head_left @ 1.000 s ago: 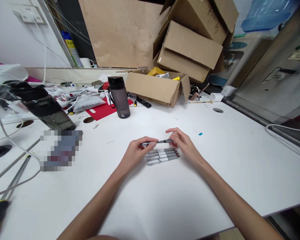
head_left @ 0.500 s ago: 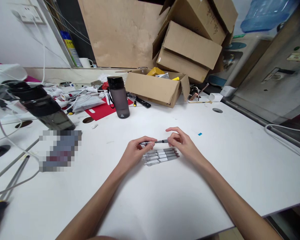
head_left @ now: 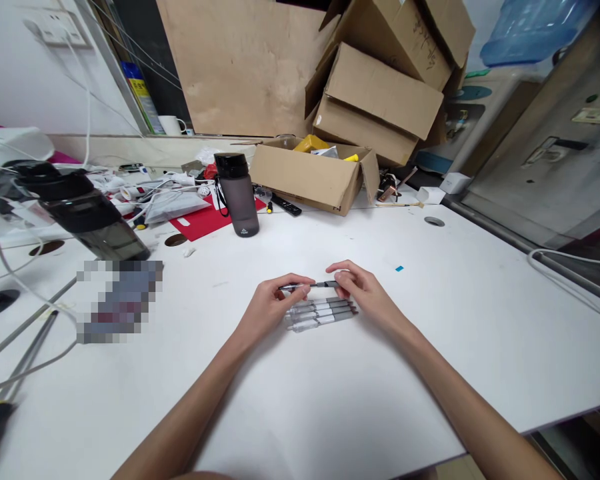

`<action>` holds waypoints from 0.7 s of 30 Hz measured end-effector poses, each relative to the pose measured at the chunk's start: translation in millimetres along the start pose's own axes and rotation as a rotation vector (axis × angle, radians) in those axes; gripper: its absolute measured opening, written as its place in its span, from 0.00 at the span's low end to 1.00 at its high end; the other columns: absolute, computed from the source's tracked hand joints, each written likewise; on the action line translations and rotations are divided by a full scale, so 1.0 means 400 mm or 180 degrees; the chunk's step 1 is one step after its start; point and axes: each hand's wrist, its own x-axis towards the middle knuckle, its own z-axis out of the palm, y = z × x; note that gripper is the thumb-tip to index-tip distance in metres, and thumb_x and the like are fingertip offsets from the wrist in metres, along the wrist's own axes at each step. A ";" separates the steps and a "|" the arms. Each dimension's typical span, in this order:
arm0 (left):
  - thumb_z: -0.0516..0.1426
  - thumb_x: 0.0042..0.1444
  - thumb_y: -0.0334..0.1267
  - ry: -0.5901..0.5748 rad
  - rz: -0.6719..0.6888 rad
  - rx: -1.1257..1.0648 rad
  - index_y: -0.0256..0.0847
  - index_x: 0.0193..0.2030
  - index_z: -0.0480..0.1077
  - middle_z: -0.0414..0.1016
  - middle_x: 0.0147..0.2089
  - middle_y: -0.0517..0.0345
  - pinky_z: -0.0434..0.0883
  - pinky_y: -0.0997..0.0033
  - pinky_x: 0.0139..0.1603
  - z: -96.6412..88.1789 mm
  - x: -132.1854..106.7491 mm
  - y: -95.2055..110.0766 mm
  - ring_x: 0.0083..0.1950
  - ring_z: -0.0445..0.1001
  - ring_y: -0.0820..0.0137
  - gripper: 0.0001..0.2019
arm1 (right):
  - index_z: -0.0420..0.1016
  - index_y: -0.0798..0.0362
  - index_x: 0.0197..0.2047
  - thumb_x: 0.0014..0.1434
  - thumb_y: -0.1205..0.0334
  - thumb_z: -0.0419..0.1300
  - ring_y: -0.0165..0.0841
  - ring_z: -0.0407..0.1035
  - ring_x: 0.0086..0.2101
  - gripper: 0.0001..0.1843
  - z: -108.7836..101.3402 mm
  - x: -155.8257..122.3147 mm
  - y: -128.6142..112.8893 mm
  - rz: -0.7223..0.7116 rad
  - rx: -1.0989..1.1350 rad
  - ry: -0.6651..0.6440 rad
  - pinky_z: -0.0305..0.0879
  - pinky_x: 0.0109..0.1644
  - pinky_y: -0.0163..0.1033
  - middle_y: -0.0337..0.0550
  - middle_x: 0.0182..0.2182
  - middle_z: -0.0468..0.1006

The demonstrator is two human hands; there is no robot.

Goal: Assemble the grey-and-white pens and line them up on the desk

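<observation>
Between my two hands a pen [head_left: 320, 285] is held level, just above the table. My left hand [head_left: 275, 300] pinches its left end with thumb and fingers. At the other end, my right hand [head_left: 357, 287] has thumb and fingers closed on the grey grip part, its index finger curved above the pen. Right below, several similar pens [head_left: 320, 313] lie side by side on the white table [head_left: 300, 393], their clear ends to the left and grey ends to the right. My fingers hide parts of the held pen.
A dark water bottle [head_left: 237, 197] stands beyond my hands, near an open cardboard box [head_left: 305, 177]. Left are another bottle [head_left: 90, 213], a blurred-out flat object [head_left: 123, 300] and cables. A small blue scrap [head_left: 399, 269] lies to the right.
My right hand has lowered its index finger closer to the pen and shifted slightly down. My left hand and the pens on the table stay put.
</observation>
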 end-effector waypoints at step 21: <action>0.63 0.62 0.49 0.0119 -0.0024 -0.0778 0.41 0.42 0.80 0.79 0.42 0.54 0.69 0.70 0.36 -0.018 -0.006 0.040 0.32 0.69 0.72 0.14 | 0.72 0.47 0.53 0.72 0.50 0.53 0.35 0.71 0.39 0.14 0.007 -0.013 -0.036 -0.0265 -0.0047 -0.0503 0.63 0.45 0.40 0.40 0.34 0.77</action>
